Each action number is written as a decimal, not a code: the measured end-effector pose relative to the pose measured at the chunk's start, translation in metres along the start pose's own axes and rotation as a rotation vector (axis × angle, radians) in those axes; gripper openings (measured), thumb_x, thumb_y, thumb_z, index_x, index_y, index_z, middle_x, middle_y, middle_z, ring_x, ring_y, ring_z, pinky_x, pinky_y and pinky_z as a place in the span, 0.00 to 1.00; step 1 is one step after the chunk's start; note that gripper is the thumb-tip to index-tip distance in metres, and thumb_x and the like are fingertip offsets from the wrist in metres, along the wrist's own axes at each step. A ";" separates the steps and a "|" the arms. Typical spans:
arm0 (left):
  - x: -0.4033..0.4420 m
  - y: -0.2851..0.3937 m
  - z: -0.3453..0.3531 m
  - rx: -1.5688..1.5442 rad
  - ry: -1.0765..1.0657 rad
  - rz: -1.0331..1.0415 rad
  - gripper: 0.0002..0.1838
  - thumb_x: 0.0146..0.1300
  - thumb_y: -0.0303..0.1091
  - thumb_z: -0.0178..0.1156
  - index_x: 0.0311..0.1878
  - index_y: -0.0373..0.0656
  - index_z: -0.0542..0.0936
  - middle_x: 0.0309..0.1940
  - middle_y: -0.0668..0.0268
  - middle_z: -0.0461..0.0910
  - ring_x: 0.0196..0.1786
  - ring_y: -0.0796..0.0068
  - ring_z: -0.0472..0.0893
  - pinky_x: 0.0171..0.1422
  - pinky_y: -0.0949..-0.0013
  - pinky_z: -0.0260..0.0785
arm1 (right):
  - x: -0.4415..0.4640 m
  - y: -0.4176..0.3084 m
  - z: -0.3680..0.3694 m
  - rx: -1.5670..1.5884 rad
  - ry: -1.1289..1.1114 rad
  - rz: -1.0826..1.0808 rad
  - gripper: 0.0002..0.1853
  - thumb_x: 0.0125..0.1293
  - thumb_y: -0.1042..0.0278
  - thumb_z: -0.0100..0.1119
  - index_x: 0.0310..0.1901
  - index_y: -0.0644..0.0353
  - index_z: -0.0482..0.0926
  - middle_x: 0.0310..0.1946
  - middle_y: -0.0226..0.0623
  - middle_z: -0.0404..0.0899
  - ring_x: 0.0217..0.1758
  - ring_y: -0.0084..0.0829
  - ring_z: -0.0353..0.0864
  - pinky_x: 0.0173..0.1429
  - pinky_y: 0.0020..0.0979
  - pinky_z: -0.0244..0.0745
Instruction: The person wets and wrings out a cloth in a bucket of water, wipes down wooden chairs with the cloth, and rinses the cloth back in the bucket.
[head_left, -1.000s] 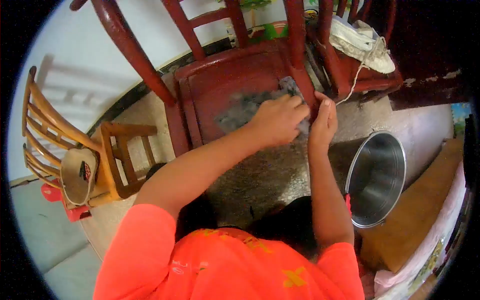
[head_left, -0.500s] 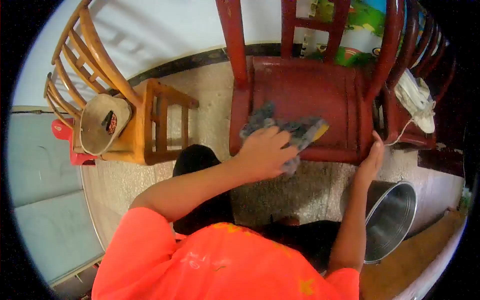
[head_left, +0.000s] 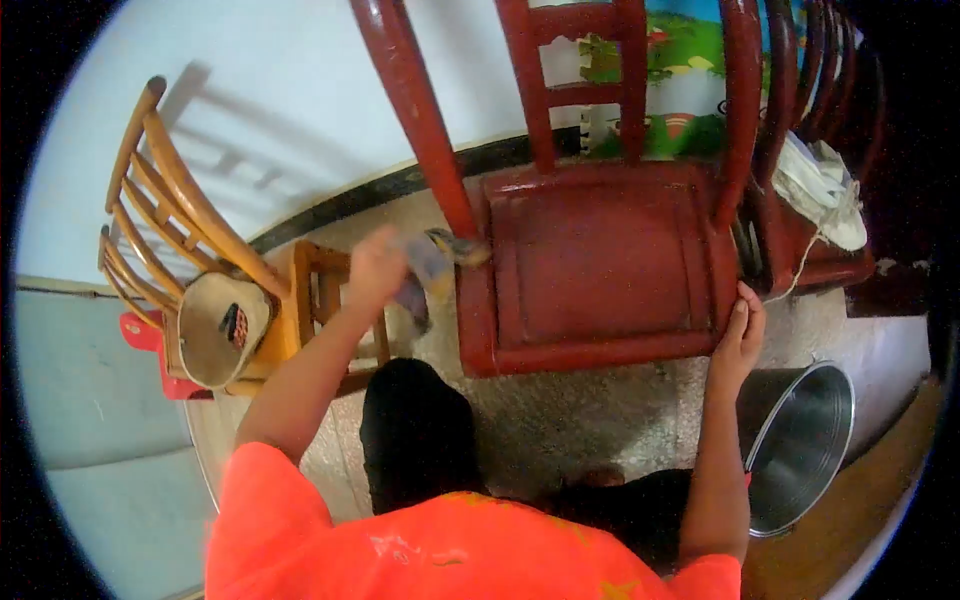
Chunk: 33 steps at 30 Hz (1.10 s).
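Note:
A dark red wooden chair (head_left: 600, 265) stands in front of me, its bare seat facing up. My left hand (head_left: 378, 268), a little blurred, is closed on a grey, patterned rag (head_left: 428, 262) with a yellow patch. The rag hangs at the left edge of the seat, its far end against the side rail. My right hand (head_left: 740, 328) grips the front right corner of the seat, thumb and fingers at the edge.
A yellow wooden chair (head_left: 262, 345) at left bears a beige hat-like holder (head_left: 222, 330) with small items inside. A metal bucket (head_left: 805, 450) stands at lower right. Another red chair (head_left: 825, 270) carries a whitish cloth bag (head_left: 820, 190). A white wall (head_left: 290, 80) rises behind.
My left hand has carried the rag from the middle of the seat to its left edge. The right hand stays at the seat's corner. My view has shifted slightly.

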<state>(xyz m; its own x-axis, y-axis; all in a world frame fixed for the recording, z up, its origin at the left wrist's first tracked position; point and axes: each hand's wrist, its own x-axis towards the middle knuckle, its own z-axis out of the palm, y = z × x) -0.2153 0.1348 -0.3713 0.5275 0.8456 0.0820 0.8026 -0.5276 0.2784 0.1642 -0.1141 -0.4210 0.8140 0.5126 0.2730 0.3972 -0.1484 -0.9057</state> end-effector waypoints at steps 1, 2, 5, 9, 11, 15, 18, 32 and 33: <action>0.015 0.007 -0.012 -0.680 0.093 -0.328 0.15 0.52 0.36 0.59 0.45 0.47 0.79 0.41 0.63 0.80 0.42 0.61 0.80 0.45 0.59 0.73 | 0.000 -0.002 0.001 -0.003 0.005 -0.003 0.14 0.73 0.63 0.47 0.50 0.63 0.76 0.48 0.35 0.75 0.52 0.27 0.72 0.59 0.28 0.64; 0.027 0.011 -0.020 -1.361 0.182 -0.667 0.15 0.55 0.36 0.58 0.45 0.44 0.80 0.42 0.64 0.81 0.43 0.65 0.80 0.46 0.62 0.73 | 0.000 -0.003 0.001 -0.008 0.004 -0.009 0.14 0.72 0.63 0.47 0.50 0.63 0.76 0.48 0.34 0.75 0.52 0.27 0.72 0.59 0.28 0.64; 0.053 0.017 -0.016 -1.781 0.095 -0.585 0.13 0.60 0.34 0.55 0.45 0.39 0.79 0.40 0.67 0.81 0.42 0.72 0.79 0.47 0.67 0.71 | -0.001 -0.002 0.002 -0.007 0.010 0.013 0.14 0.73 0.64 0.47 0.51 0.63 0.76 0.48 0.34 0.75 0.52 0.26 0.72 0.59 0.27 0.64; 0.084 0.009 0.012 -0.903 -0.458 -0.195 0.15 0.59 0.23 0.56 0.50 0.42 0.79 0.49 0.65 0.78 0.48 0.76 0.76 0.55 0.71 0.68 | -0.002 0.000 0.002 0.055 0.010 0.050 0.14 0.73 0.64 0.46 0.51 0.63 0.75 0.49 0.34 0.75 0.52 0.26 0.71 0.59 0.27 0.64; 0.094 0.030 0.016 -0.948 -0.441 -0.005 0.16 0.58 0.22 0.57 0.50 0.41 0.78 0.51 0.65 0.77 0.50 0.75 0.75 0.56 0.70 0.68 | -0.002 0.001 0.002 0.030 0.028 -0.001 0.14 0.73 0.63 0.46 0.51 0.63 0.75 0.49 0.34 0.75 0.52 0.25 0.71 0.59 0.27 0.64; 0.114 0.017 0.033 -0.438 -0.278 0.526 0.19 0.54 0.19 0.60 0.51 0.36 0.74 0.52 0.64 0.75 0.53 0.72 0.73 0.58 0.69 0.67 | -0.003 0.002 0.003 0.086 0.031 0.041 0.14 0.73 0.63 0.46 0.51 0.63 0.75 0.49 0.34 0.75 0.52 0.25 0.71 0.60 0.27 0.63; 0.128 -0.004 0.062 -0.642 -0.195 0.588 0.18 0.55 0.23 0.60 0.51 0.38 0.73 0.50 0.64 0.75 0.54 0.71 0.72 0.58 0.69 0.67 | -0.003 0.003 0.004 0.085 0.036 0.043 0.15 0.73 0.62 0.47 0.50 0.64 0.75 0.49 0.34 0.75 0.52 0.26 0.71 0.60 0.27 0.63; 0.074 0.023 0.076 -1.178 0.140 -0.417 0.22 0.65 0.45 0.53 0.56 0.41 0.70 0.46 0.67 0.73 0.49 0.75 0.71 0.54 0.70 0.64 | -0.001 0.001 0.003 -0.018 0.057 -0.038 0.15 0.73 0.64 0.46 0.50 0.64 0.76 0.49 0.34 0.76 0.53 0.26 0.72 0.61 0.27 0.63; 0.066 -0.008 0.084 -1.132 0.058 -0.343 0.18 0.64 0.41 0.53 0.51 0.39 0.73 0.41 0.66 0.75 0.47 0.75 0.73 0.52 0.69 0.65 | 0.000 0.001 0.002 -0.019 0.064 -0.027 0.15 0.73 0.64 0.46 0.50 0.64 0.76 0.49 0.34 0.76 0.53 0.26 0.72 0.61 0.27 0.63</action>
<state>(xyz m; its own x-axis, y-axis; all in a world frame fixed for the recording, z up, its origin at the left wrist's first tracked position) -0.1632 0.1884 -0.4489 0.2958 0.9469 -0.1264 0.1807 0.0745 0.9807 0.1635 -0.1124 -0.4225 0.8284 0.4613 0.3178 0.4266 -0.1519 -0.8916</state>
